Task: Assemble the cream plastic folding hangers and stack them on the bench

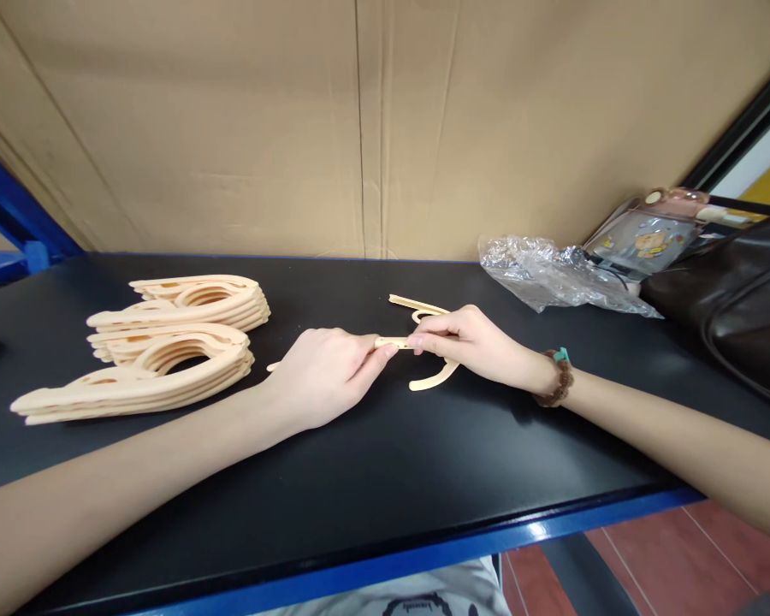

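Between my hands, near the middle of the black table, is a cream plastic hanger piece (396,342). My left hand (327,372) pinches its left end, and a cream tip pokes out behind that hand. The fingers of my right hand (465,342) close on the other end. Around my right hand show a straight arm and a curved hook (431,380), both cream; how they join the pinched piece is hidden by the fingers. To the left of my left hand lie two stacks of cream hanger pieces, a rear stack (231,312) and a front stack (211,376).
Crumpled clear plastic (545,274) lies at the back right. Beside it are a clear cup with a cartoon print (648,244) and a dark leather bag (737,291). Cardboard (231,128) stands behind the black table (372,496), whose front edge is blue.
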`<state>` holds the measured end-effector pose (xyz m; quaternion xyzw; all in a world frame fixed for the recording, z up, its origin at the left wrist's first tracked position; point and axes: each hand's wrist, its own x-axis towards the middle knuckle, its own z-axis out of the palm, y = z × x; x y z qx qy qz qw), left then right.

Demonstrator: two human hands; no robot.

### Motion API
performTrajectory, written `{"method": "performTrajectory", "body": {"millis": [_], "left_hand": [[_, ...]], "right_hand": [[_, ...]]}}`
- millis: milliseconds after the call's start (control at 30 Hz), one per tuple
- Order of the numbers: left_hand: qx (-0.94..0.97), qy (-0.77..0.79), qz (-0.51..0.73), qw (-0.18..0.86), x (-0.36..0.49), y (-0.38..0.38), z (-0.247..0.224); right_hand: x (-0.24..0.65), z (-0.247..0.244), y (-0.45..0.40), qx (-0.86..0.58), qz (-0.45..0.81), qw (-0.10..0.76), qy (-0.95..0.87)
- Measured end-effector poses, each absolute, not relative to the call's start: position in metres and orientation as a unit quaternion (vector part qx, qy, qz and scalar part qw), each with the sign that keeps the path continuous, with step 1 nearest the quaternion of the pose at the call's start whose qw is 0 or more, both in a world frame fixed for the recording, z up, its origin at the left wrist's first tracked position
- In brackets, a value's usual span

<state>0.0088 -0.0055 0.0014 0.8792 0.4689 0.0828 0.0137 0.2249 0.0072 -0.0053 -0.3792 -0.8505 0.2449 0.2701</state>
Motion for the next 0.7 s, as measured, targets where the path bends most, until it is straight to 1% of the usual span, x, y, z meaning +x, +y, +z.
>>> {"method": "performTrajectory", "body": {"millis": [367, 500, 700], "left_hand": [[0.861, 0.496, 0.112, 0.029, 0.0109, -0.0069, 0.0035], [0.867, 0.482, 0.126, 0.024, 0.0106, -0.0077, 0.0039], [0.876, 0.468, 0.113, 0.011, 0.0094, -0.0072, 0.0020]], "right_hand": [[0.2232, -0.0066, 0.0062, -0.389, 0.231, 0.279, -0.847], [0.2229, -0.0071, 0.0052, -0.389, 0.249, 0.279, -0.842], [0.2224, -0.0072, 0.0050, -0.395, 0.247, 0.279, -0.840]]}}
